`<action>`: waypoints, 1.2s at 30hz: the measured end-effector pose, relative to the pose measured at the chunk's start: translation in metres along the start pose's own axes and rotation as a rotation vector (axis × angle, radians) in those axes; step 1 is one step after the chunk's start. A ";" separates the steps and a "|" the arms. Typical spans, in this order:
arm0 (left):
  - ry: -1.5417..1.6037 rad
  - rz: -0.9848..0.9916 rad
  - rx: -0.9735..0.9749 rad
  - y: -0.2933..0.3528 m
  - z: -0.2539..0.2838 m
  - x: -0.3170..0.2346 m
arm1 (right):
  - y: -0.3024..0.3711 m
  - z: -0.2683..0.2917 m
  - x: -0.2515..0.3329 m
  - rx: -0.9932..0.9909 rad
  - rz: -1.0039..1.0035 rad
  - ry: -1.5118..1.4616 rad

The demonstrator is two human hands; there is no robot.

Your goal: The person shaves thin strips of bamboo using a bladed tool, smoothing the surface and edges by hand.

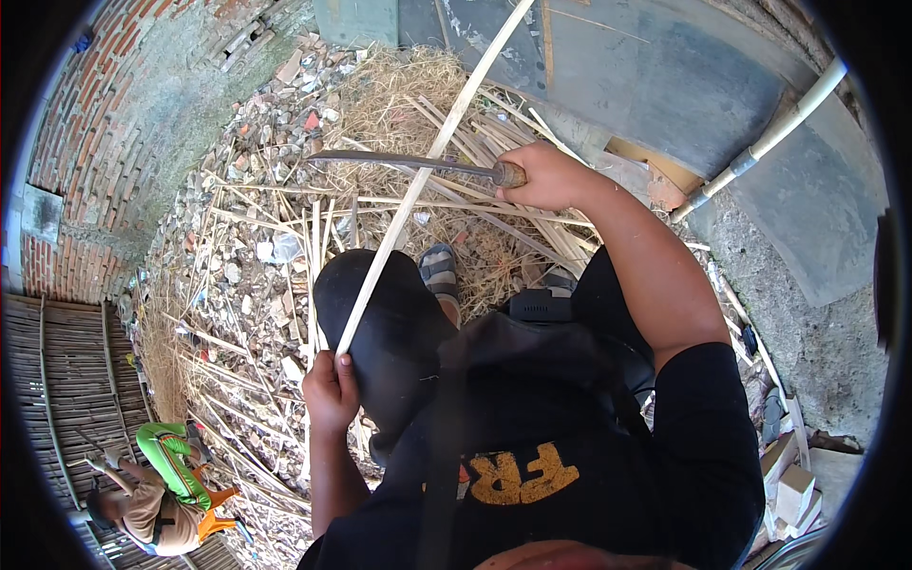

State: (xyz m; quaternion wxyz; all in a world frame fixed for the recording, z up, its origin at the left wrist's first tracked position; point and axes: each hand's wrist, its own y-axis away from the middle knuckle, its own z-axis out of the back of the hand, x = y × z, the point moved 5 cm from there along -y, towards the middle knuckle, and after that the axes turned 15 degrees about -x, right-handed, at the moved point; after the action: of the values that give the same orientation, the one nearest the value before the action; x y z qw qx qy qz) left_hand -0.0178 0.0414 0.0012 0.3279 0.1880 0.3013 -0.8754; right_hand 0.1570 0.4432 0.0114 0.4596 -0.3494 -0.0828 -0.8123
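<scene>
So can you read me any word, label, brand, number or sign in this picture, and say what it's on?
Black shirt: large orange-yellow lettering on the front; I won't copy it out.
Knife and pale strip: no writing that I can see.
Black boxy thing near the lap: any marking is too small to read.

A black short-sleeved T-shirt (pixel 589 432) bears worn, blocky orange-yellow lettering (pixel 549 475); the legwear (pixel 370 294) is black and smooth; grey-banded sandals (pixel 439 271) show below; left hand (pixel 331 391) and right hand (pixel 549 177) are bare.
</scene>
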 end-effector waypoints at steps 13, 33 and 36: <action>-0.005 -0.014 -0.004 0.000 0.000 0.000 | -0.001 -0.003 -0.003 -0.021 0.035 -0.008; -0.030 -0.005 0.020 -0.002 0.001 -0.002 | -0.006 0.020 -0.024 -0.087 -0.076 0.065; -0.033 -0.015 0.011 0.001 0.003 -0.001 | 0.002 0.011 -0.007 -0.066 -0.004 0.083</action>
State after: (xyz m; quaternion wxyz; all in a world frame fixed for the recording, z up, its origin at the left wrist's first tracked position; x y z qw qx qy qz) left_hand -0.0166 0.0396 0.0037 0.3251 0.1732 0.2923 -0.8825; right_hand 0.1660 0.4523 0.0143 0.4495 -0.3300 -0.0375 -0.8293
